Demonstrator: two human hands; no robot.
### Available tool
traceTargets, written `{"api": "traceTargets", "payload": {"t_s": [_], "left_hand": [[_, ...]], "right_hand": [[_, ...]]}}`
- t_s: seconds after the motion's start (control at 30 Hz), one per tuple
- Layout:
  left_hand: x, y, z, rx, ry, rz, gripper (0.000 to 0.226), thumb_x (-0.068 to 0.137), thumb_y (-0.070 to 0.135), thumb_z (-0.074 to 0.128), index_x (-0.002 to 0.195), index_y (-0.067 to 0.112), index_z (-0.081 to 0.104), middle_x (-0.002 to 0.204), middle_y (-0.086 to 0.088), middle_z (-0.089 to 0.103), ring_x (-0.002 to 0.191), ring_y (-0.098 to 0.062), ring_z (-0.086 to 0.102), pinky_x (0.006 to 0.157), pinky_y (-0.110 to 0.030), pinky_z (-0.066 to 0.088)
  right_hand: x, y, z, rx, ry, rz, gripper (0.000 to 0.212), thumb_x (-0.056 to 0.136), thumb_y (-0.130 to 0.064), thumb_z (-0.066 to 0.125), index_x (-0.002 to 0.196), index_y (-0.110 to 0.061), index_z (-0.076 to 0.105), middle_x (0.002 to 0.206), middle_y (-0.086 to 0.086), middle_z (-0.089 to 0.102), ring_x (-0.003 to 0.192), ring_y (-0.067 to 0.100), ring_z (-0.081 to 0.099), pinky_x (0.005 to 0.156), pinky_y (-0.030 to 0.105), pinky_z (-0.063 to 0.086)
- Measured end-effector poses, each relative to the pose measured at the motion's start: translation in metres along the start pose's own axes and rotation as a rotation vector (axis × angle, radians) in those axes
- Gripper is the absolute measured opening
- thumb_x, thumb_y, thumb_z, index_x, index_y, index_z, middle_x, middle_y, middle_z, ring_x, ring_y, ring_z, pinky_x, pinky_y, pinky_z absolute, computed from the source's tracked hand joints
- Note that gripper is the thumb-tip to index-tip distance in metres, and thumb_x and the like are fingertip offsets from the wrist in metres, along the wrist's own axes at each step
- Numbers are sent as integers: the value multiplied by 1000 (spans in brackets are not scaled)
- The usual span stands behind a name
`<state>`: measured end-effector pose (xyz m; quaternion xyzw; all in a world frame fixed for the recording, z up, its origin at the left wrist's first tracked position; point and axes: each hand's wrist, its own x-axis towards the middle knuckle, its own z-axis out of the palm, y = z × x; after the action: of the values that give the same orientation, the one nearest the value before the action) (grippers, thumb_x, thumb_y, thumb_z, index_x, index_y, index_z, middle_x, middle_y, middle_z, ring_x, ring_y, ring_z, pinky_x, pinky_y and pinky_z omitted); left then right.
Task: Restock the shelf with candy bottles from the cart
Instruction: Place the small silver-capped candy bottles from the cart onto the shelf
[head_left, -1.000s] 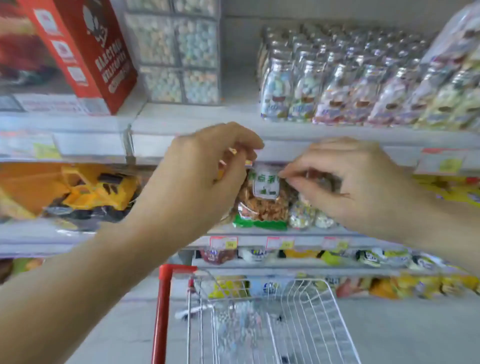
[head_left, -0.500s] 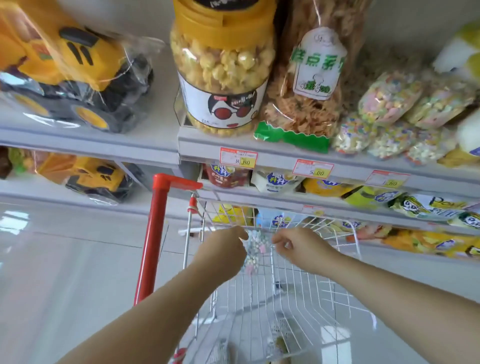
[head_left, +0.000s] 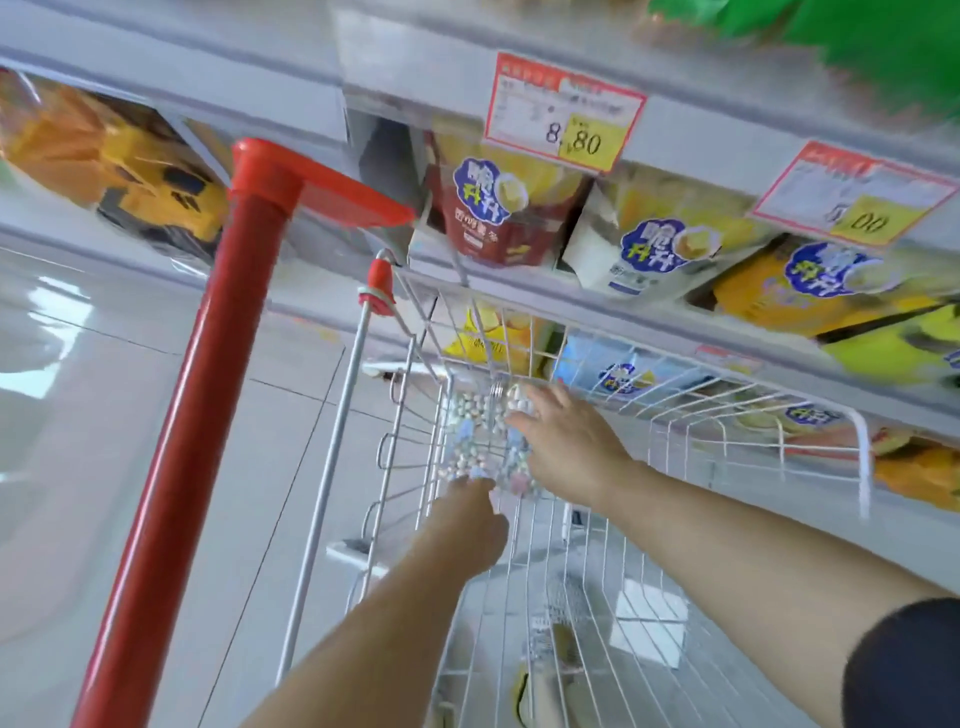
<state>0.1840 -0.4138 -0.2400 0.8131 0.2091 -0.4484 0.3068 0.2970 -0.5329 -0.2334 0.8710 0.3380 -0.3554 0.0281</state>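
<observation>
Candy bottles (head_left: 475, 436) are lying lengthwise, caps away, in the cart (head_left: 860, 457): right hand (head_left: 566, 441) is reaching alongside with fingers spread, left hand (head_left: 465, 525) is trailing, its fingers unreadable.

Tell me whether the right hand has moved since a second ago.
Yes. The right hand was above the 8.80 price tag; now it is well below that tag, down inside the cart at the candy bottles.
</observation>
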Motion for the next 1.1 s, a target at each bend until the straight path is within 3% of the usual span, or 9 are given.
{"api": "traceTargets", "payload": {"t_s": [0.13,0.23,0.33,0.4,0.5,0.63,0.73,0.9,1.1], "left_hand": [[8,-6,12,13,-63,7,56,97,29,48,151,21,33,160,-7,25,140,-29,39,115,-37,33],[10,-8,14,-4,-67,-6,57,98,32,47,152,24,31,163,-3,19,143,-27,35,116,-38,31],[6,-7,7,-43,-85,3,57,98,31,47,153,23,31,163,-3,21,143,-23,34,115,-33,29],[0,-3,0,-96,-67,7,54,99,30,48,151,23,35,157,-3,34,136,-22,44,108,-28,34],[-18,11,-17,-308,14,21,47,100,29,50,145,22,44,144,-4,51,123,-21,55,93,-24,41],[-62,38,-52,-850,-34,42,35,101,29,51,134,19,55,126,-2,63,111,-19,63,85,-30,49],[-112,55,-77,-1043,-119,87,36,96,35,60,130,24,57,118,0,67,105,-17,68,78,-33,55],[-214,90,-124,-1137,-242,282,39,92,25,68,128,18,54,94,0,72,93,-19,71,81,-42,59],[-319,117,-176,-1061,-215,496,25,91,9,67,116,9,60,98,-11,68,86,-19,69,82,-40,59]], "right_hand": [[6,-1,8,-84,0,18,60,86,-3,59,139,-32,53,165,10,-8,147,39,11,117,47,27],[0,0,16,-57,55,8,73,82,5,57,147,-24,42,164,15,-8,147,39,11,116,47,25],[-7,3,23,142,30,66,65,90,-5,56,149,-24,37,164,12,9,146,36,21,116,46,30],[-14,5,25,294,40,80,46,98,-20,52,144,-25,48,156,8,29,139,34,36,110,43,38],[-33,1,19,555,38,109,34,95,-21,62,129,-28,65,146,7,43,133,26,45,106,34,39],[-81,-13,-19,890,189,94,60,92,-20,69,141,-45,46,141,-4,49,129,12,50,104,26,40],[-126,-28,-63,1020,341,96,86,83,-21,79,142,-58,28,136,-13,48,117,5,57,98,28,48],[-197,-58,-137,866,654,69,86,73,-18,85,144,-36,38,123,-12,42,112,-18,44,91,1,33],[-292,-91,-226,759,782,-70,64,80,-20,79,137,-36,52,126,-30,34,110,-12,48,91,6,38]]}}
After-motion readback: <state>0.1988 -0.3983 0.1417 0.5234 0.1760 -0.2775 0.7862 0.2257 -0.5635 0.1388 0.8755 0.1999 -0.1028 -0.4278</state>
